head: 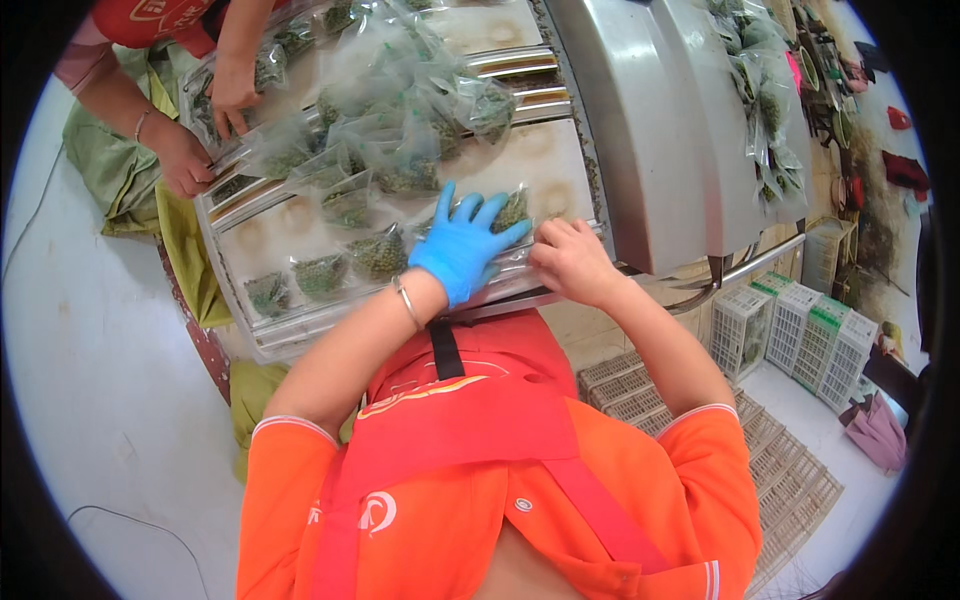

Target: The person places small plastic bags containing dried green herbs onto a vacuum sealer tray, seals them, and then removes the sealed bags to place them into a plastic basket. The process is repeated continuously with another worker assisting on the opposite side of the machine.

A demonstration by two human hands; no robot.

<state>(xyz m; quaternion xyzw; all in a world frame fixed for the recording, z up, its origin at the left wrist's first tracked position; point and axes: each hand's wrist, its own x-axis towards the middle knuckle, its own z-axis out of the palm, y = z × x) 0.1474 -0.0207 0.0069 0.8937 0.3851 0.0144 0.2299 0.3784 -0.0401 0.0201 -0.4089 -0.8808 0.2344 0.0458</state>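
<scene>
My left hand [457, 251], in a blue glove, lies palm down with spread fingers at the front edge of a vacuum sealer's bed [532, 154]. Beneath its fingertips is a clear bag of green peppercorn-like berries [511, 211]. My bare right hand [570, 259] is at the right end of the front sealing bar [510, 264], its fingers curled. Whether they pinch a bag's edge is hidden. Left of my glove, a row of filled bags lies along the bar: one bag [377, 253], another [319, 276] and a third [268, 292].
A heap of filled bags [390, 127] covers the middle of the bed. A co-worker's hands [187, 157] work at the far left. The steel lid [637, 127] stands to the right, with more bags [769, 105] beyond. Plastic crates [814, 341] stand on the floor.
</scene>
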